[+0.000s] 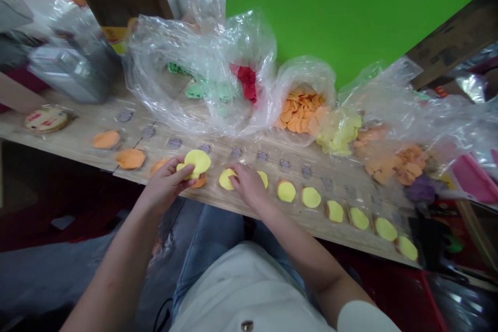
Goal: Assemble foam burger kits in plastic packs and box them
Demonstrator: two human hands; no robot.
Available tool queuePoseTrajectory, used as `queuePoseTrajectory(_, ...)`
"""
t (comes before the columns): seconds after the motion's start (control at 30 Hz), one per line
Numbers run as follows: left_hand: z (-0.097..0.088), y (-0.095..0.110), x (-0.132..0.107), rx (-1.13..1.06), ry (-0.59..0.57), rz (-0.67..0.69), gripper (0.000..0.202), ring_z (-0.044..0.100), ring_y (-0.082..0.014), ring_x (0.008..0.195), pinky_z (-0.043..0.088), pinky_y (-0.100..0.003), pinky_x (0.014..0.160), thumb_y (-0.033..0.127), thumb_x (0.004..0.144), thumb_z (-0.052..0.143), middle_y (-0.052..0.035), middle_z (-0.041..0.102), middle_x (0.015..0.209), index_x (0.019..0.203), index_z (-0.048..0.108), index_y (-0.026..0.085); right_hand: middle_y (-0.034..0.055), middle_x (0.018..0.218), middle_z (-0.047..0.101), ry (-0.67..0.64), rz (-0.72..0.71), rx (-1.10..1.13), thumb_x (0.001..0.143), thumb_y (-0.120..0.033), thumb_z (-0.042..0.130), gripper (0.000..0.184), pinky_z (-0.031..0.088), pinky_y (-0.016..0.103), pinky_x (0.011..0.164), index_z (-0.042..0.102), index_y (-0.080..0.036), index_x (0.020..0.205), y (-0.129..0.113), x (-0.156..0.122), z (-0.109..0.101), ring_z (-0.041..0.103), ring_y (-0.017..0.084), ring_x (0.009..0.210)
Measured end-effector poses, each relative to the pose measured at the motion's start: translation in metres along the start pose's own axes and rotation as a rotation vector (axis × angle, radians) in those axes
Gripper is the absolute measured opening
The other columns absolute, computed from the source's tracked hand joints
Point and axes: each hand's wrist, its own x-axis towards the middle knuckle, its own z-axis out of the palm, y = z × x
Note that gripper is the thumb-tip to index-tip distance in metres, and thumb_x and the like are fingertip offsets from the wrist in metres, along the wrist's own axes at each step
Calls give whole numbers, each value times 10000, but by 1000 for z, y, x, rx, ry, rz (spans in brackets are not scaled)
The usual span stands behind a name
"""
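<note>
We've left hand (168, 182) pinching yellow pieces (197, 161), orange disc (157, 165) just left of it; right hand (251, 185) touching laid yellow disc (225, 180), grip unclear.

The right hand's grip (251, 185) hides part of 1 yellow piece (263, 179). The left hand's grip (170, 180) and its yellow pieces (198, 161) cover most of 1 orange piece (199, 182). Grey marks (285, 165) along the worktop (218, 200) are too small to read. Crumpled plastic (151, 57) blurs the green pieces (196, 90). The top edge crops the green panel (334, 5).
</note>
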Motion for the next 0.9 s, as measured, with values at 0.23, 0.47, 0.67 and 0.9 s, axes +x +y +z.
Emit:
queuePoseTrajectory(0.23,6,-10,-2,75,-91,-25,282,521,-62,498,382,-123,419,344,677,695,17,588,659,893,601,189,107,999,579,120,-47,-57,842,-219,507,202,419,378,856,586,-183,1024,-7,0,-1,497,227,981)
queuePoseTrajectory(0.47,-6,10,-11,215,-166,20,244,519,-123,627,414,-175,484,371,692,661,-35,606,781,833,672,172,4,813,624,-34,148,645,799,-329,540,193,464,243,637,584,-187,922,-37,28,0,578,119,717)
queuePoseTrajectory(0.67,-60,32,-14,436,159,260,480,533,-136,643,425,-200,535,331,674,671,-14,622,790,1128,561,218,-24,779,605,-108,21,539,802,-299,545,138,439,231,610,565,-211,905,-58,44,22,561,114,683)
queuePoseTrajectory(0.9,-73,42,-9,498,142,300,314,544,-148,713,412,-199,549,343,673,677,-30,607,864,939,615,188,78,957,627,-7,-270,20,826,-174,519,157,412,356,847,585,-178,969,-66,45,45,515,212,947)
